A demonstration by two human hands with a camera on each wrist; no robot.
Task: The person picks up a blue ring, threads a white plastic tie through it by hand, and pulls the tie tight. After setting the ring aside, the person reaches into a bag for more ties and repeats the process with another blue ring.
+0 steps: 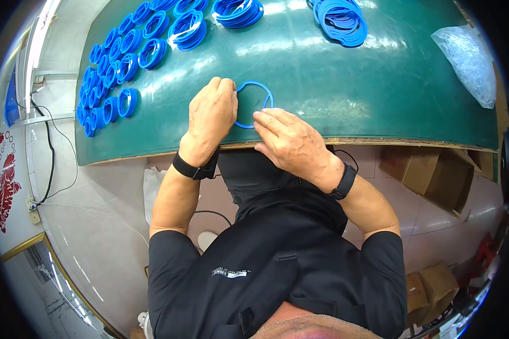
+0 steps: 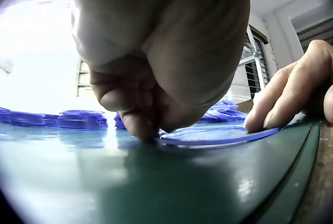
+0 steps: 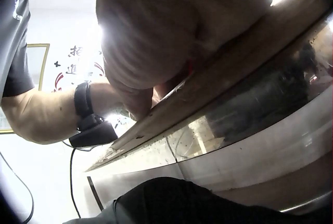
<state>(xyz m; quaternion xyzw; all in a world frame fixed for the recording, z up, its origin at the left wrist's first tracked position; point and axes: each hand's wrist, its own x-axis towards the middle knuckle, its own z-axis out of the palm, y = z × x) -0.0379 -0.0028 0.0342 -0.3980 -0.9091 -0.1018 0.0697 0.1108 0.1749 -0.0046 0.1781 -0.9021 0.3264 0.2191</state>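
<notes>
- Desk [image 1: 379,79]: big green top, edge right at the person's lap.
- Clear plastic bag [image 1: 466,62]: over on the right end.
- Blue ring bundles [image 1: 189,42]: loads of them, mostly crowding the far left.
- Right hand [image 1: 291,138]: fingers pretty much straight, tips resting on the ring's right side.
- Left hand [image 1: 214,110]: fingers curled, pinching the ring's left edge.
- Single blue ring [image 1: 254,83]: on the desk between both hands, near the front edge.

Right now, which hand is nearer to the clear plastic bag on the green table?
Right. The right hand is left of the bag; the left hand is farther left, across the thin blue ring.
</notes>
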